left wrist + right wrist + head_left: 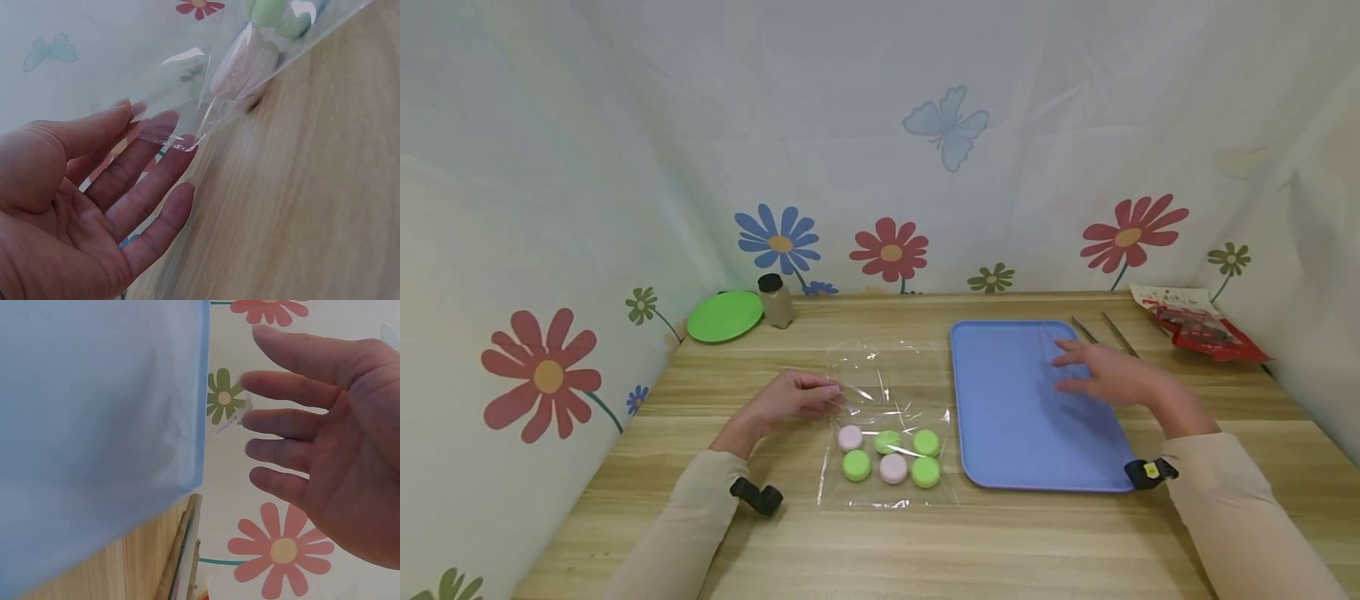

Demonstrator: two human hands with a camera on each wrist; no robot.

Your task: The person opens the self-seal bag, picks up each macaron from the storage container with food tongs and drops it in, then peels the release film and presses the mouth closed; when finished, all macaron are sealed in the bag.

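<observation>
A clear plastic bag (880,375) lies flat on the table with several green and pale pink macarons (893,468) in its lower half. At the bag's left edge, my left hand (797,396) pinches the film between thumb and forefinger. The left wrist view shows the other fingers of this hand (125,200) spread under the bag's corner (181,140). Over the right part of a blue tray (1015,400) hovers my right hand (1108,373), fingers apart and extended. Close to its fingertips a thin see-through scrap (234,420) shows faintly; contact with it is unclear.
At the back left stand a green plate (725,317) and a jar (777,304) with a black lid. Two thin sticks (1120,335) lie behind the right hand. A red and white packet (1198,323) lies at the back right, by the printed curtain (1045,208).
</observation>
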